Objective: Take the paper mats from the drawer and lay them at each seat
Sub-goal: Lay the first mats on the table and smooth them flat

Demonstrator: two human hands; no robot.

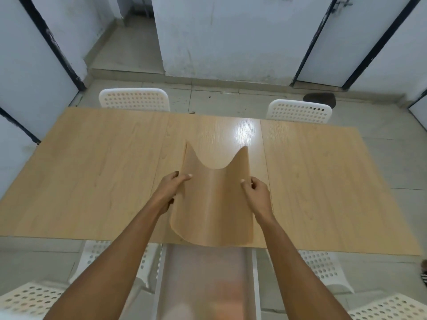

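A brown paper mat [213, 204] hangs curved above the near edge of the wooden table [92, 169], sagging in its middle with both far corners raised. My left hand [172, 187] grips its left edge and my right hand [255, 192] grips its right edge. Below the mat, an open drawer [203, 285] juts out from under the table toward me; its contents look blurred.
Two white perforated chairs stand at the far side, one on the left [134, 99] and one on the right [299, 110]. More white chairs [323, 266] sit at the near side by the drawer. White doors with dark frames surround the room.
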